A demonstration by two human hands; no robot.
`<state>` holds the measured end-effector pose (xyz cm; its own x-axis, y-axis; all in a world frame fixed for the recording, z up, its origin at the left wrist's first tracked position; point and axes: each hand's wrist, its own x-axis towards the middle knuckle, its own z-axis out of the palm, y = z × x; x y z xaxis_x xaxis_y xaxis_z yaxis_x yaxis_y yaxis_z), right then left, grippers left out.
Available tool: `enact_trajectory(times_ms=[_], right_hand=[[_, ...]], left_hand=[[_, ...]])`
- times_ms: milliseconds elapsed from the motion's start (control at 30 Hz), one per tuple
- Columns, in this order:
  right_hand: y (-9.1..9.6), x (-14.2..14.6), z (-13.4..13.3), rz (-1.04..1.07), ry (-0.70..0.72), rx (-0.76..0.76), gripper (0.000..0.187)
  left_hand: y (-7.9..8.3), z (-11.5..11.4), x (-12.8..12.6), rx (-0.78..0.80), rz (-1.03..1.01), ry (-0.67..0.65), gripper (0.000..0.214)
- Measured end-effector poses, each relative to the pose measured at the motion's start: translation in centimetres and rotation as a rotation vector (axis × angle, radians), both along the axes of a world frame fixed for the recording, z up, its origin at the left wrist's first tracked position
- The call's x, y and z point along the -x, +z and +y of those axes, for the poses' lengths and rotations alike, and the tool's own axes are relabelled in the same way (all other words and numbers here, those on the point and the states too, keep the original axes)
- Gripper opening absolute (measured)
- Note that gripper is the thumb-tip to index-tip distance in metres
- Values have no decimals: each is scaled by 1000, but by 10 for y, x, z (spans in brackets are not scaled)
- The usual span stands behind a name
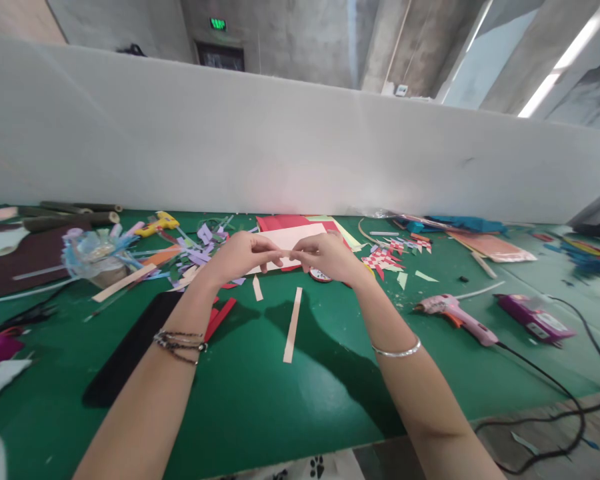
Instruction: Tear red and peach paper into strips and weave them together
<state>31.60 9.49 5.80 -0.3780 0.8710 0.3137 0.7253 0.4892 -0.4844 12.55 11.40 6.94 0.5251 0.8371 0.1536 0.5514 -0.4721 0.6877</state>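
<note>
My left hand (245, 255) and my right hand (330, 257) meet above the table, thumbs and fingertips pinched together. Between them is a small pale peach paper strip (286, 254), mostly covered by the fingers. Another peach paper strip (293, 325) lies lengthwise on the green tabletop, just below the hands. A short strip with a pointed end (257, 288) rests under my left hand. Behind the hands, a pale pink sheet (297, 234) overlaps red paper (270, 223). Red strips (221, 319) lie beside my left forearm.
On the right, a pink glue gun (460, 319) with a black cable lies near a purple box (535, 319). Purple paper scraps (205, 247) and a dark flat slab (130, 353) are on the left. A white partition (300, 147) bounds the back.
</note>
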Motion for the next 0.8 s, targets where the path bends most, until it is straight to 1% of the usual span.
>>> enact_trajectory(times_ms=[100,267,433,600,800], right_hand=[[0,-3,2,27,53,24,30],[5,-17,2,56,65,83,27],[11,-32,1,149,79,169,25],[11,-45,4,278,76,149,21],[10,-52,6,372,25,158,23]], left_hand=[[1,0,2,4,-2,18,30],[-1,6,14,12,1,72,25],[0,9,25,83,-68,92,26],[2,7,27,91,-105,173,25],[-3,10,32,73,-140,206,25]])
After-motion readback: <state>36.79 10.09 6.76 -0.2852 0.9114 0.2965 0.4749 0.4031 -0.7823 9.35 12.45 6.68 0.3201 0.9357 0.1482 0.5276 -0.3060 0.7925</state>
